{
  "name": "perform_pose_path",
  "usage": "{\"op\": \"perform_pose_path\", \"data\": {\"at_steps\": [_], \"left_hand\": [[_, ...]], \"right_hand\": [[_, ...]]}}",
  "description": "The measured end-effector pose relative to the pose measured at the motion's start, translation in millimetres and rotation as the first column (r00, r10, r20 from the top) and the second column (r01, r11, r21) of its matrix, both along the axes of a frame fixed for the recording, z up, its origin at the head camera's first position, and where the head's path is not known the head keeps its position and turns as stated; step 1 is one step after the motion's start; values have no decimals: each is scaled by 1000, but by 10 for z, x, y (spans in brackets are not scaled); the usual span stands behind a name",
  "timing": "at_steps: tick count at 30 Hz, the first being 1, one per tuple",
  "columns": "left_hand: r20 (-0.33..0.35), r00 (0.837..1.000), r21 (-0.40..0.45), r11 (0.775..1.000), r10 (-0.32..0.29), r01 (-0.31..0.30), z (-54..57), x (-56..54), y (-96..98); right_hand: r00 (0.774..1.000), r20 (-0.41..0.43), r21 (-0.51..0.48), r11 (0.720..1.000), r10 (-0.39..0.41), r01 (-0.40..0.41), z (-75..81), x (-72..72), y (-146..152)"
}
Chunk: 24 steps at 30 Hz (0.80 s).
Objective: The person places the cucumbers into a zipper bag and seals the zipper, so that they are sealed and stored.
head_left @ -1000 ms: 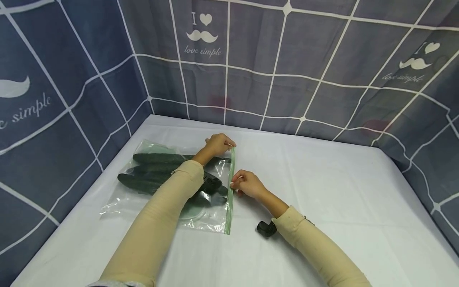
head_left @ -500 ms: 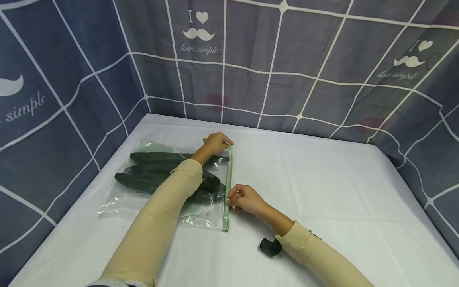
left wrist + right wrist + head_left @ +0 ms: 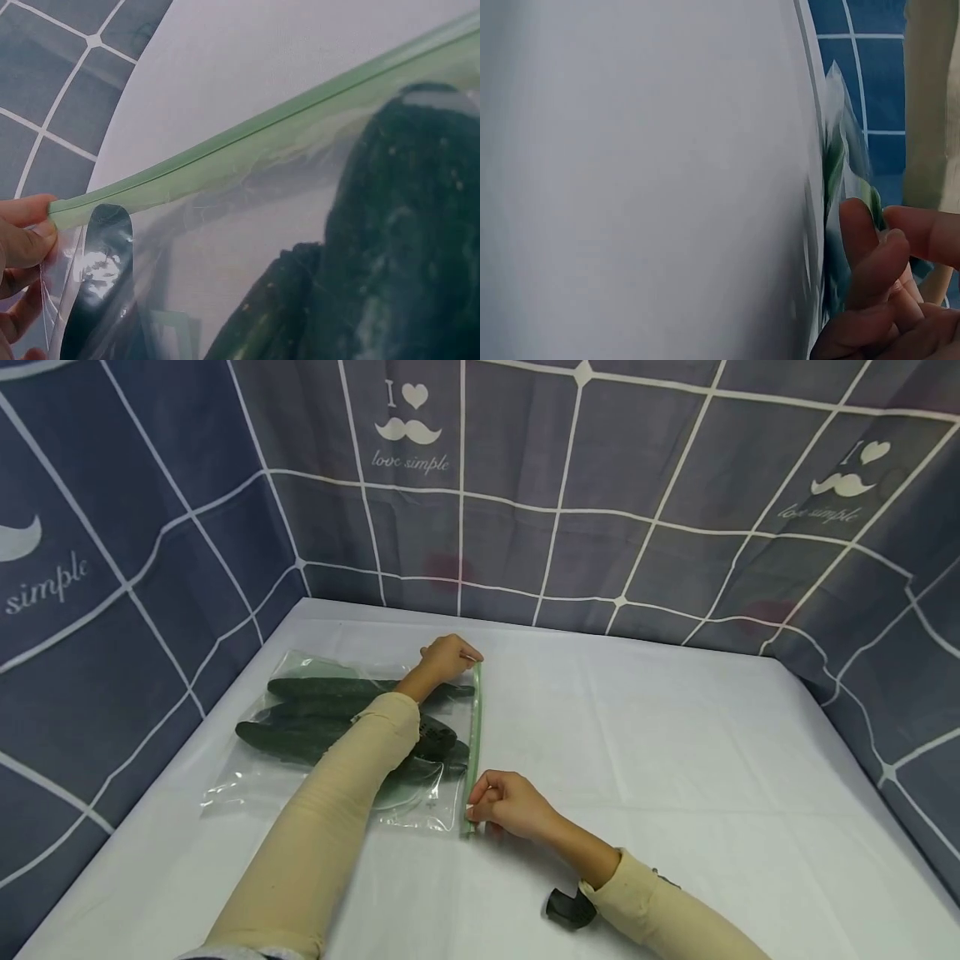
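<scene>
A clear zip bag (image 3: 255,777) with a green zip strip (image 3: 477,727) along its right edge lies flat, several dark green cucumbers (image 3: 279,741) inside. At the far end of the strip, my left hand (image 3: 446,658) pinches the bag's corner between thumb and finger; the left wrist view shows that grip, with the strip (image 3: 247,131) running taut from it. My right hand (image 3: 513,806) pinches the strip close to its near end, a small white piece showing at the fingertips. In the right wrist view, thumb and fingers (image 3: 866,274) close on the bag's edge.
The bag lies on a white-covered table (image 3: 675,760). A black camera piece (image 3: 570,908) shows beside the right sleeve (image 3: 660,902). The left forearm (image 3: 322,827) crosses over the bag. Dark checked curtains (image 3: 525,552) stand along the back and sides.
My right hand has slid along the green strip toward the near end of the bag. The left hand keeps its pinch on the far corner. The head view has shifted slightly.
</scene>
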State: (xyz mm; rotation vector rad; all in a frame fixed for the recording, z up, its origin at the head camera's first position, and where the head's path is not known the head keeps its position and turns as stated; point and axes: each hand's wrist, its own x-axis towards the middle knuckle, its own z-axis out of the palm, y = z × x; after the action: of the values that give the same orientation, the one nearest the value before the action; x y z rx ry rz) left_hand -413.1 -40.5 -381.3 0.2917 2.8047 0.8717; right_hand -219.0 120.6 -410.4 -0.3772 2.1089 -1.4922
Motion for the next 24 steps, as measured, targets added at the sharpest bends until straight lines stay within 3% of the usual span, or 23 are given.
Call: {"op": "perform_pose_path", "data": {"at_steps": [11, 18, 22, 24], "left_hand": [[-13, 1000, -7, 1000, -2, 2, -18, 3, -23], [10, 999, -46, 998, -31, 31, -55, -7, -80], [32, 994, -96, 990, -102, 104, -95, 34, -170], [8, 986, -132, 977, -168, 167, -105, 88, -240]], "right_hand": [[1000, 30, -15, 1000, -5, 5, -26, 62, -34], [992, 78, -24, 995, 103, -101, -52, -29, 82], [987, 101, 60, 989, 128, -134, -56, -80, 360], [990, 92, 143, 983, 107, -119, -39, -132, 611]]}}
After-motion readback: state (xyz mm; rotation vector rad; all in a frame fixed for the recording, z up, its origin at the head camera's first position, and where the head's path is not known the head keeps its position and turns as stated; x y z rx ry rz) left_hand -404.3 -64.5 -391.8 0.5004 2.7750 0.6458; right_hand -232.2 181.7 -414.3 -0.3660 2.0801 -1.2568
